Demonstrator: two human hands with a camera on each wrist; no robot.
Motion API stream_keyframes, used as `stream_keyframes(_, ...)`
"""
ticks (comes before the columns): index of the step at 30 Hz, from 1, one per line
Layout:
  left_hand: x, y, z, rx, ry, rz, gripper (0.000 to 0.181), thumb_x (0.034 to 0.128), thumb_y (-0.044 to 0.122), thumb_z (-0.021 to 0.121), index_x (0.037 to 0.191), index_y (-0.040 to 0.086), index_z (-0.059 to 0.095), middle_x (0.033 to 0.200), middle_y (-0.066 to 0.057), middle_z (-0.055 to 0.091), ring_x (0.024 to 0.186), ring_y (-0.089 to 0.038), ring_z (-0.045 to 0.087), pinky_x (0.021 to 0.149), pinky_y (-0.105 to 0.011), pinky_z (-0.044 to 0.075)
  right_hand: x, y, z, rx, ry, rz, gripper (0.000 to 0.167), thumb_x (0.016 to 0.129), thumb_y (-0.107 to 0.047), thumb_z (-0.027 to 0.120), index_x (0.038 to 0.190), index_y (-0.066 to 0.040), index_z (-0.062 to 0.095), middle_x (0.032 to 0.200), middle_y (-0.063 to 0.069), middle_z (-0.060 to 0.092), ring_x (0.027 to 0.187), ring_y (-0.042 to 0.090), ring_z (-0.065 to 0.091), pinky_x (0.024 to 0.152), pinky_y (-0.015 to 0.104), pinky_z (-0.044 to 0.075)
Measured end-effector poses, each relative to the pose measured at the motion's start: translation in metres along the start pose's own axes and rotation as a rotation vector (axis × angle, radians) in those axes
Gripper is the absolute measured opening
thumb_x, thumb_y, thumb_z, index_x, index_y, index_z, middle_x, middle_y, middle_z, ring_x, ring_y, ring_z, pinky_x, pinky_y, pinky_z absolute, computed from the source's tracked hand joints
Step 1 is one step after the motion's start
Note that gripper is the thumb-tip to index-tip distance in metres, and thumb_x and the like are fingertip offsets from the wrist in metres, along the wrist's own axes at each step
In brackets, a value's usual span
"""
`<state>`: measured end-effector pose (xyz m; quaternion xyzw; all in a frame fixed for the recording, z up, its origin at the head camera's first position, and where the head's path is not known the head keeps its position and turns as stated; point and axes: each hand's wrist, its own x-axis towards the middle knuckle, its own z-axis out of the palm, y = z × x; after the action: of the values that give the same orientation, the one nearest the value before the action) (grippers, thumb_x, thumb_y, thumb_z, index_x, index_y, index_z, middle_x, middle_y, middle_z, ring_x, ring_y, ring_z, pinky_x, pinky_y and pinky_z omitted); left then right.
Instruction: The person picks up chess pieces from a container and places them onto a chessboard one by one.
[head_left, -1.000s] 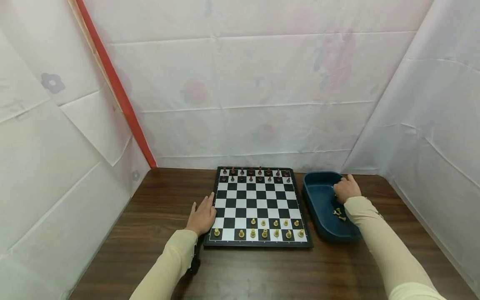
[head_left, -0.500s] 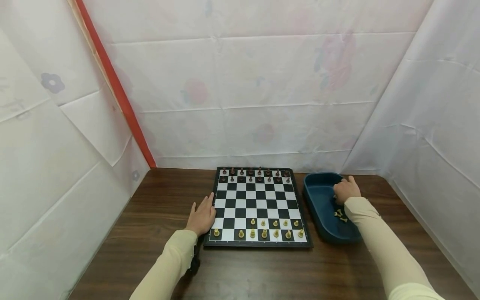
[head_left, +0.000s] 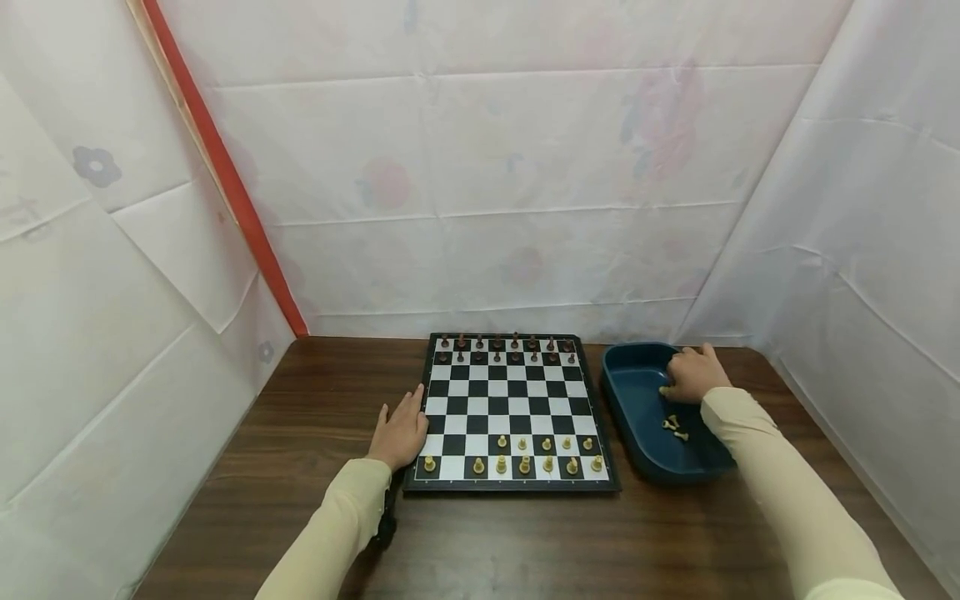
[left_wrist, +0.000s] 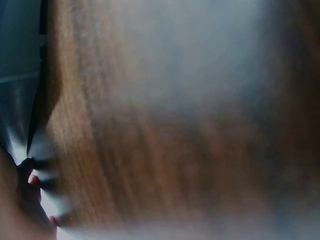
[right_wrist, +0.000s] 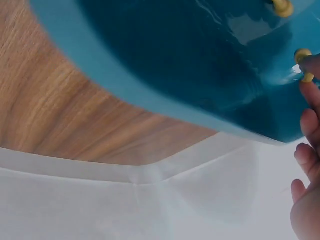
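Observation:
In the head view my left hand [head_left: 400, 431] lies with extended fingers along the left edge of the chessboard [head_left: 507, 406]. Over the blue tray [head_left: 645, 450], my right hand [head_left: 693, 373] pinches a small yellow chess piece [right_wrist: 302, 54] between thumb and index finger, as the right wrist view shows. Which kind of piece it is, the fingers partly hide. Several more yellow chess pieces [head_left: 673, 422] lie on the tray floor. Yellow pieces [head_left: 525, 465] stand in two rows with gaps at the board's near side, and dark red pieces [head_left: 497, 342] fill two rows at the far side.
A brown wooden table [head_left: 300, 483] carries the board and the tray. White patterned sheets [head_left: 480, 267] hang behind it and at both sides. A red strip [head_left: 225, 167] runs down the left corner. The left wrist view is mostly blurred wood.
My right hand has lifted slightly inside the tray, and a yellow chess piece now shows at its fingertips. The left hand stays on the board's edge. The head view has shifted slightly.

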<state>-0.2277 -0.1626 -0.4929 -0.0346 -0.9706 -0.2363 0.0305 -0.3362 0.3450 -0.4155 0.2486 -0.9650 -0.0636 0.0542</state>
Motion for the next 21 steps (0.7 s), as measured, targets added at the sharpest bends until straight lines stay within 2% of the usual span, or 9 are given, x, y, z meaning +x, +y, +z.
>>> stream_keyframes(5, 0.0, 0.0, 0.0, -0.004, 0.007, 0.005, 0.054, 0.1002, 0.019, 0.028, 0.151, 0.002, 0.023, 0.151, -0.017, 0.032, 0.14, -0.031, 0.026, 0.112, -0.058, 0.006, -0.004, -0.008, -0.012, 0.0, 0.034, -0.065, 0.019, 0.071, -0.031, 0.081, 0.064, -0.025, 0.064, 0.068, -0.01, 0.051, 0.067, 0.017, 0.047, 0.071, 0.048, 0.033)
stream_keyframes(10, 0.001, -0.002, 0.002, 0.005, 0.008, 0.011, 0.054, 0.1003, 0.019, 0.028, 0.151, 0.002, 0.023, 0.151, -0.017, 0.032, 0.14, -0.031, 0.026, 0.111, -0.059, 0.007, -0.008, -0.023, -0.029, -0.002, 0.048, -0.134, 0.017, 0.067, -0.027, 0.085, 0.071, -0.023, 0.069, 0.073, -0.009, 0.05, 0.069, 0.018, 0.045, 0.068, 0.042, 0.034)
stream_keyframes(21, 0.002, -0.004, 0.004, 0.007, 0.017, 0.015, 0.053, 0.1005, 0.019, 0.028, 0.151, 0.001, 0.023, 0.151, -0.017, 0.032, 0.14, -0.031, 0.026, 0.111, -0.059, 0.007, -0.011, -0.042, -0.053, -0.02, 0.126, -0.235, 0.017, 0.063, -0.024, 0.085, 0.071, -0.022, 0.07, 0.072, -0.007, 0.049, 0.073, 0.018, 0.045, 0.064, 0.04, 0.033)
